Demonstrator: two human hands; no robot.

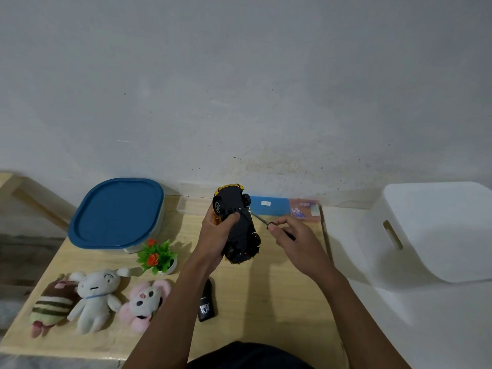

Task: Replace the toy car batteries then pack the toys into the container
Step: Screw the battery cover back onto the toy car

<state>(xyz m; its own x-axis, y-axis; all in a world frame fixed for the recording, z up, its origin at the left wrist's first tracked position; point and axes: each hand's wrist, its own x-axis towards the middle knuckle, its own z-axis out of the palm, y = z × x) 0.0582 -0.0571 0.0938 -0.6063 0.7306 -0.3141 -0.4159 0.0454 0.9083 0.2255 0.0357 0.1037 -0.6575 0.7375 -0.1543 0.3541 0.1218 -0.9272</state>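
Note:
My left hand (217,233) grips a yellow toy car (238,225) turned upside down, its black underside facing me above the wooden table (266,302). My right hand (295,239) holds a small screwdriver (262,219) whose tip touches the car's underside near the upper wheels. A container with a blue lid (117,213) sits closed at the back left. Three plush toys lie at the front left: a striped one (50,306), a white one (94,298) and a pink one (145,302).
A black remote control (206,300) lies near my left forearm. A small potted plant with orange flowers (157,255) stands beside the container. A clear box with blue and pink items (277,206) sits by the wall. A white plastic stool (436,230) stands at the right.

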